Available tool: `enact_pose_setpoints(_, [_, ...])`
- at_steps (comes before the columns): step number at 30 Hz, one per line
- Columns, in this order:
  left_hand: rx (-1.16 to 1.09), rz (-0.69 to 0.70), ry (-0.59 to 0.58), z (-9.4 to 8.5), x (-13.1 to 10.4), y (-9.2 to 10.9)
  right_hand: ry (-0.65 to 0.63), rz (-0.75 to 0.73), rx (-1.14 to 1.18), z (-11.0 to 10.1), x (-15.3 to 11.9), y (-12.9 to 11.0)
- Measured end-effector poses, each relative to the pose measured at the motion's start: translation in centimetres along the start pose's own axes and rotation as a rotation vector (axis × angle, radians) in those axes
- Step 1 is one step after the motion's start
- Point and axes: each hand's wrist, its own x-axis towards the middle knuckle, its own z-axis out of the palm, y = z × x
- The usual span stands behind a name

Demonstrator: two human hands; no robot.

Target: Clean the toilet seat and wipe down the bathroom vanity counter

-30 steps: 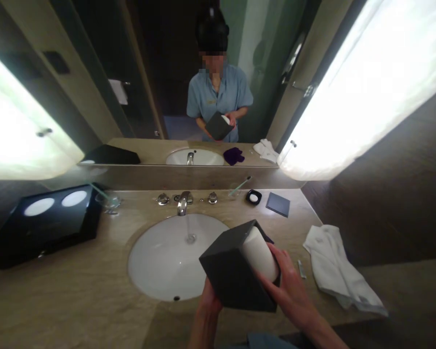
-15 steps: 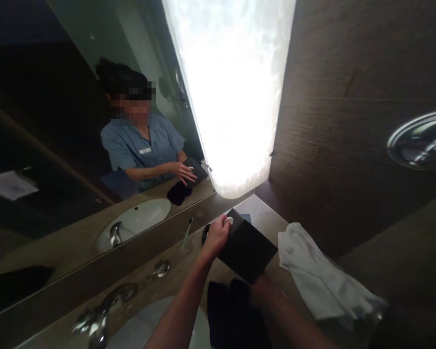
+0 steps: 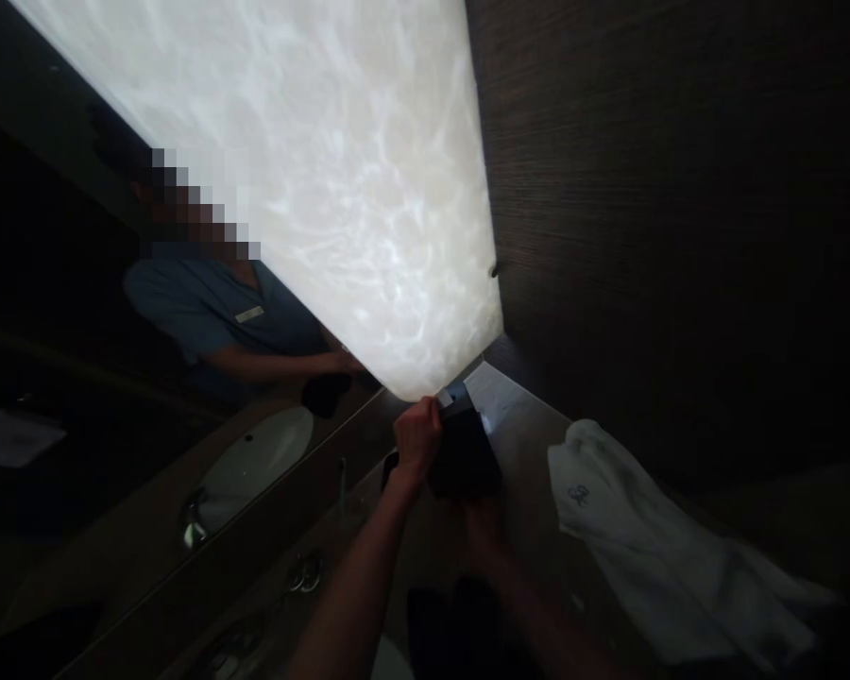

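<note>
A dark box (image 3: 466,453), which looks like a tissue box, is tilted above the counter in the corner below the bright panel. My left hand (image 3: 417,436) is closed at its upper left edge, pinching a small white piece of tissue (image 3: 446,398) at the top. My right hand (image 3: 483,521) holds the box from its near lower side; its fingers are mostly hidden behind the box. Below my hands lies a dark cloth-like item (image 3: 453,623), dim in the low light.
A white towel (image 3: 630,538) hangs over the counter's right side. The glowing panel (image 3: 368,208) stands in the corner. Along the left are a faucet handle (image 3: 304,572), a toothbrush (image 3: 343,486) and the sink (image 3: 391,661). The mirror shows a person in a blue shirt (image 3: 205,302).
The box has swung from showing its broad dark face to a steeper, narrower angle. Both hands moved slightly left with it. The view has turned and become darker.
</note>
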Motion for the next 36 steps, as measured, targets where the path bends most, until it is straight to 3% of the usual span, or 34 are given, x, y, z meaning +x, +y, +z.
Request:
enact_pose_setpoints(4, [0.007, 0.32, 0.316, 1.6, -0.9, -1.4, 0.167, 0.101, 0.119, -4.1, 0.0, 1.0])
enact_pose_setpoints(6, [-0.008, 0.46, 0.489, 2.1, -1.9, -1.8, 0.156, 0.055, 0.099, -5.6, 1.2, 0.8])
enact_pose_setpoints(8, [-0.022, 0.52, 0.582, 2.5, -3.1, -2.1, 0.116, -0.058, -0.001, -6.4, 2.7, 0.3])
enact_pose_setpoints(11, [-0.022, 0.569, 0.568, 3.6, -4.0, -3.1, 0.088, -0.302, -0.212, -6.8, 5.0, -0.8])
enact_pose_setpoints(13, [-0.001, 0.615, 0.581, 4.5, -3.9, -3.6, 0.058, -0.37, -0.287, -7.0, 6.8, -1.8])
enact_pose_setpoints(16, [0.008, 0.615, 0.635, 5.7, -2.9, -3.7, 0.001, -0.349, -0.33, -7.0, 10.6, -3.7])
enact_pose_setpoints(19, [0.035, 0.542, 0.619, 6.5, -2.0, -2.6, -0.109, -0.323, -0.319, -6.9, 14.7, -5.5])
enact_pose_setpoints(22, [0.106, 0.441, 0.594, 6.7, -2.3, -1.2, -0.244, -0.318, -0.319, -7.0, 17.0, -6.5])
enact_pose_setpoints(28, [0.133, 0.409, 0.581, 6.7, -5.3, -0.6, -0.29, -0.377, -0.435, -7.1, 15.9, -6.0])
enact_pose_setpoints(33, [0.139, 0.394, 0.554, 6.7, -4.4, -0.5, -0.243, -0.387, -0.519, -7.8, 16.2, -6.8])
enact_pose_setpoints(35, [0.038, 0.404, 0.538, 6.4, -4.4, -0.1, -0.134, -0.34, -0.549, -7.9, 13.7, -6.5])
enact_pose_setpoints(36, [-0.047, 0.409, 0.532, 6.2, -5.0, 0.0, -0.06, -0.317, -0.555, -7.7, 11.1, -5.8])
